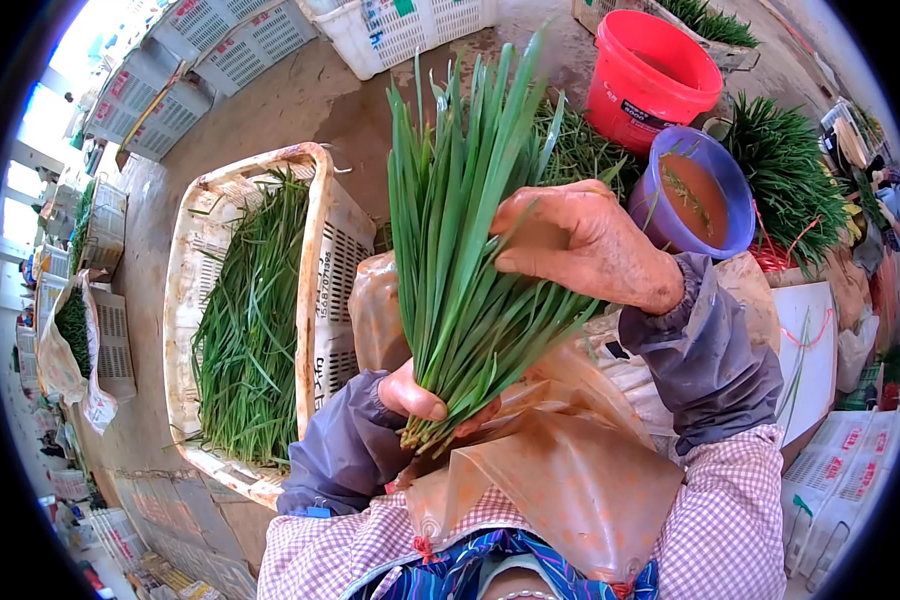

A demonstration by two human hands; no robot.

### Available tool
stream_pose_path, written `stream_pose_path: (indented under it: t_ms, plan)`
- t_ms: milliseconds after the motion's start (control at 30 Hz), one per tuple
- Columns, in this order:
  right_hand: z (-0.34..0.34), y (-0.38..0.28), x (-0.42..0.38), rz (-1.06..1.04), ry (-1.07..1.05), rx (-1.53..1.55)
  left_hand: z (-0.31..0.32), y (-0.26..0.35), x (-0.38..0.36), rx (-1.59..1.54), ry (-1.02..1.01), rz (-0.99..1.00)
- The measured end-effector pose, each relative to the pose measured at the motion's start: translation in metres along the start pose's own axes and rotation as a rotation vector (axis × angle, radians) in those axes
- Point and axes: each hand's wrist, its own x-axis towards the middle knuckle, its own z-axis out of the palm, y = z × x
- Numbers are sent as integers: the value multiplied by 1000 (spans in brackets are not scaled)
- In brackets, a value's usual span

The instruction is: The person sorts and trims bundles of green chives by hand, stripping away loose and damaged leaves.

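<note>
A thick bunch of garlic chives [460, 230] stands upright in front of my chest, leaf tips up and pale cut ends down. My left hand [417, 393] is wrapped round its lower end, with some fingers hidden behind the stalks. At the bunch's right side, my right hand [595, 245] is closed, with thumb and forefinger pinching at leaf blades. Some blades fan out to the right below that hand. A brownish plastic apron [560, 450] covers my lap under the bunch.
Left of me sits a white crate [315, 250] of loose chives [255, 320]. To the right are a red bucket [620, 90], a purple bucket [740, 190] of brown water and a pile of bundled chives [785, 180]. More white crates [400, 35] stand at the back.
</note>
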Motion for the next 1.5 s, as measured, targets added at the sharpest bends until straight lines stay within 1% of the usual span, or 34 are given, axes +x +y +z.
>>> stream_pose_path:
  t_ms: [100, 200, 300, 333, 433, 500, 533, 567, 633, 700, 733, 767, 867, 900, 967, 1067, 1167, 1200, 1233, 1300, 1333, 1367, 1400, 1433, 1467, 1500]
  plan:
    - [0, 2, 0, -81, -29, -15, 1, -2, 0, -21, 10, -15]
    - [7, 14, 0, -324, 59, -43, -3, -6, -6, -32, 58, -22]
    - [15, 4, -8, -247, 133, -282, -1, -11, -9, -24, 130, 25]
    - [21, 5, -10, -225, 216, -231, -1, -12, -11, -22, 156, 15]
    - [21, 13, -16, 69, 439, -209, -6, -16, -22, -32, 209, -3]
    - [7, 14, -20, 362, 608, 127, -12, -20, -27, -59, 201, 4]
    - [1, 21, -20, 325, 687, 214, -13, -19, -30, -47, 208, -8]
    - [-4, 20, -21, 305, 718, 175, -14, -19, -33, -45, 219, -11]
    - [-6, 17, -25, 264, 669, 220, -16, -21, -37, -43, 236, -18]
    - [-1, 9, -21, 198, 531, 402, -13, -19, -37, -21, 275, -39]
    - [-2, 7, -21, 204, 418, 430, -11, -19, -37, -9, 295, -51]
    - [-1, -2, -19, 277, 327, 390, -12, -20, -38, 5, 299, -56]
    - [7, -5, -12, 189, 65, 71, -11, -21, -40, 45, 317, -65]
    - [9, 1, -12, 56, -13, -107, -9, -21, -39, 57, 322, -63]
    - [16, 4, -14, 44, -156, -321, -7, -20, -38, 67, 338, -65]
    - [29, 7, -12, -71, -105, -242, -6, -21, -39, 70, 357, -72]
    - [35, 3, -12, -114, -82, -291, -10, -22, -40, 81, 341, -63]
    - [40, 5, -15, -31, -84, -300, -13, -22, -41, 88, 327, -60]
    - [42, 6, -14, -53, 37, -385, -15, -23, -41, 95, 312, -60]
    - [44, 7, -10, -97, 282, -559, -20, -28, -43, 26, 264, 7]
    - [24, 2, -10, 66, 461, -169, -23, -31, -45, -5, 242, 39]
    - [13, 1, -10, 126, 559, 110, -28, -33, -48, -46, 196, 45]
    - [-8, -7, -17, 280, 559, 303, -34, -35, -51, -86, 151, 52]
    - [-25, 2, -24, 147, 582, 468, -39, -35, -54, -124, 104, 61]
    - [-36, 8, -35, 122, 603, 613, -39, -37, -57, -189, 132, 80]
    - [-43, 15, -45, 98, 621, 758, -40, -38, -58, -217, 117, 98]
